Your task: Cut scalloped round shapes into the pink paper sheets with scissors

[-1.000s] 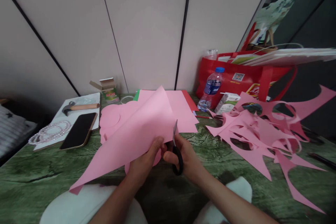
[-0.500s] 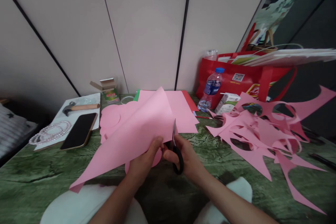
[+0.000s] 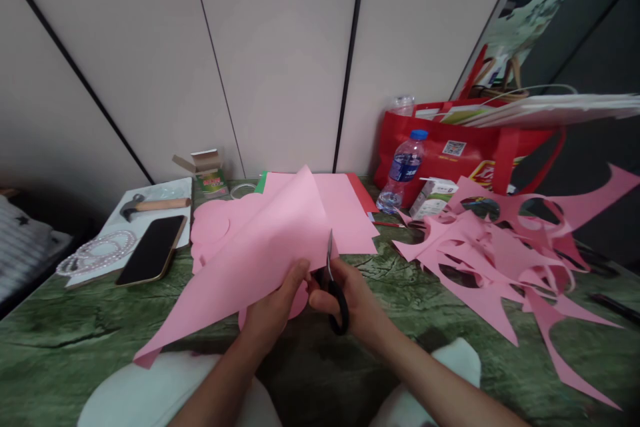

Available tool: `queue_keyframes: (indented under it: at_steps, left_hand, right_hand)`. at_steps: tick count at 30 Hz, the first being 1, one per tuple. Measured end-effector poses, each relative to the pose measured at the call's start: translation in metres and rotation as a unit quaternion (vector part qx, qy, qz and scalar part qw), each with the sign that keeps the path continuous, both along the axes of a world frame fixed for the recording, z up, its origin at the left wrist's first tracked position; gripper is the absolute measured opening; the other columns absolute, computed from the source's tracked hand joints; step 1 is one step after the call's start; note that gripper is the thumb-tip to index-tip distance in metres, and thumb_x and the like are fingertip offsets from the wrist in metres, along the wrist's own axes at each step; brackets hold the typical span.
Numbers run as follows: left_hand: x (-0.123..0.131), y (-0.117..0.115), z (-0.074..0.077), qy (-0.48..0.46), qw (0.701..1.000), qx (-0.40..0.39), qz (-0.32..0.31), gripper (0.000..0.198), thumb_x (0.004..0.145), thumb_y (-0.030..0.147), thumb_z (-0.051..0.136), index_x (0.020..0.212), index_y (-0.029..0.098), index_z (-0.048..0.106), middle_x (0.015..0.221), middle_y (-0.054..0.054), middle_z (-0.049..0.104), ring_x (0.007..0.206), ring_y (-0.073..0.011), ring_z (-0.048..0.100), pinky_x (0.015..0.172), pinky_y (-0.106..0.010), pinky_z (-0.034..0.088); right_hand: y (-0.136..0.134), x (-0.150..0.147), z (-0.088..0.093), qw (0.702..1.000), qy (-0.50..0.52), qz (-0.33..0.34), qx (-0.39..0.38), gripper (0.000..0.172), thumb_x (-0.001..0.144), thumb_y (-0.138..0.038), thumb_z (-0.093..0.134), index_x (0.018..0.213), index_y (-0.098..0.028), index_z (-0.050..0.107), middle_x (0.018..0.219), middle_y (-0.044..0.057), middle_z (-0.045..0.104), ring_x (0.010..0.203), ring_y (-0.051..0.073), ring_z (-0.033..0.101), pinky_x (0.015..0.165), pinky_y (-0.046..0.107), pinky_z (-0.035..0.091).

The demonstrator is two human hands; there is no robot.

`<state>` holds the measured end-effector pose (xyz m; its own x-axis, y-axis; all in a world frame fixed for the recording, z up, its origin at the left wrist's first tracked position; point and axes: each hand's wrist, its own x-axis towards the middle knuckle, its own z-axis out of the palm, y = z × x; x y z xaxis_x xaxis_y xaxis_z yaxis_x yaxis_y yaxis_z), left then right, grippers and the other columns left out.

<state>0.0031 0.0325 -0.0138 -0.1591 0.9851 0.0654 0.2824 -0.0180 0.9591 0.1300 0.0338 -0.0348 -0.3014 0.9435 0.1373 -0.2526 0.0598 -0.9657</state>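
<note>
A large sheet of pink paper [image 3: 250, 257], curled and tilted, is pinched along its lower right edge by my left hand [image 3: 275, 303]. Black-handled scissors [image 3: 339, 297] are gripped in my right hand [image 3: 353, 290], their blades pointing up and away at the sheet's right edge. Both hands are close together, the right thumb near the left fingertips. Under and behind the held sheet lie pink paper circles [image 3: 210, 227]. More flat pink sheets [image 3: 347, 213] are stacked farther back.
Pink paper offcuts [image 3: 480, 253] pile up on the right. A water bottle [image 3: 403, 170], a small carton [image 3: 433, 198] and a red bag [image 3: 450, 140] stand behind. To the left lie a phone [image 3: 151, 250], a hammer [image 3: 155, 205] and a beaded strand [image 3: 100, 251]; a small open box [image 3: 210, 173] stands near the wall.
The scissors have tilted slightly, their tip moving a little left along the sheet's edge. My left hand and the paper are almost unmoved.
</note>
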Motion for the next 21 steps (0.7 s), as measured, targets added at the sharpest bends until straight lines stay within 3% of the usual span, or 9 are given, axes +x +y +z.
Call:
queue_keyframes:
  at_steps: [12,21]
  left_hand:
    - [0.0004,-0.0008,-0.0014,0.009,1.000,-0.017,-0.014,0.028,0.072,0.047,0.053,0.056,0.025,0.061,0.069,0.000,0.068,0.076,-0.0215,0.063,0.090,-0.037,0.042]
    - [-0.0002,-0.0002,-0.0033,0.019,1.000,-0.019,-0.011,0.031,0.070,0.050,0.053,0.056,0.024,0.062,0.070,0.001,0.069,0.076,-0.0218,0.064,0.088,-0.036,0.044]
  right_hand:
    - [-0.0002,-0.0018,0.0015,1.000,0.021,-0.008,-0.004,0.040,0.057,-0.043,0.075,0.076,-0.019,0.049,0.064,-0.004,0.042,0.056,0.011,0.034,0.051,0.024,0.026]
    - [-0.0011,-0.0020,-0.0015,1.000,0.022,-0.014,-0.016,0.039,0.059,-0.042,0.075,0.077,-0.018,0.051,0.065,-0.003,0.045,0.059,0.012,0.039,0.055,0.025,0.033]
